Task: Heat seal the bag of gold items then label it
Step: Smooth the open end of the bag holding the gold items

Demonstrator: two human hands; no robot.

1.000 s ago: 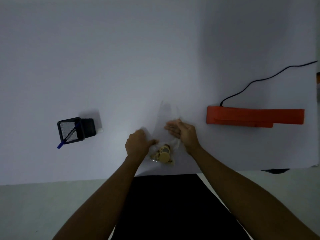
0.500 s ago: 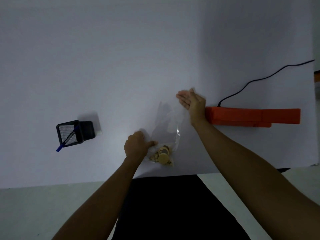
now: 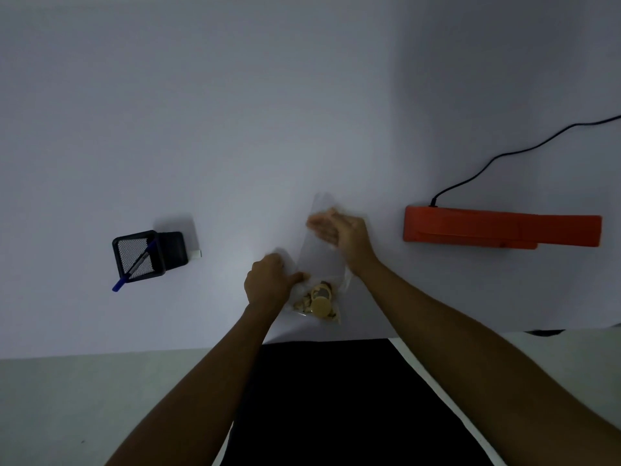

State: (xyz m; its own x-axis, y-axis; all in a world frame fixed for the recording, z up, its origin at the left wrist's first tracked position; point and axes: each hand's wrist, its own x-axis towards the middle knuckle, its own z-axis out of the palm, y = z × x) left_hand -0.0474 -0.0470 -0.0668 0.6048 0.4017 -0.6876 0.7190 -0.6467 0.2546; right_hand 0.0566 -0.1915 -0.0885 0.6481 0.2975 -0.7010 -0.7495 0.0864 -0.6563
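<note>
A clear plastic bag [image 3: 321, 260] lies on the white table near its front edge, with gold items [image 3: 318, 303] bunched at its near end. My left hand [image 3: 268, 284] grips the bag's left side just beside the gold items. Over the bag's far, empty part my right hand [image 3: 339, 230] lies flat with straight fingers, blurred by motion. The orange heat sealer [image 3: 497, 230] lies closed on the table to the right, apart from both hands.
A black power cord [image 3: 524, 151] runs from the sealer to the far right. At the left stands a black mesh pen holder [image 3: 139, 257] with a blue pen, a dark box and a small white item [image 3: 195, 253] behind it. The table's front edge [image 3: 134, 353] is close to me.
My right hand, which had swept out to the sealer's left end half a second ago, has come back left onto the bag's far part. The left hand keeps its hold.
</note>
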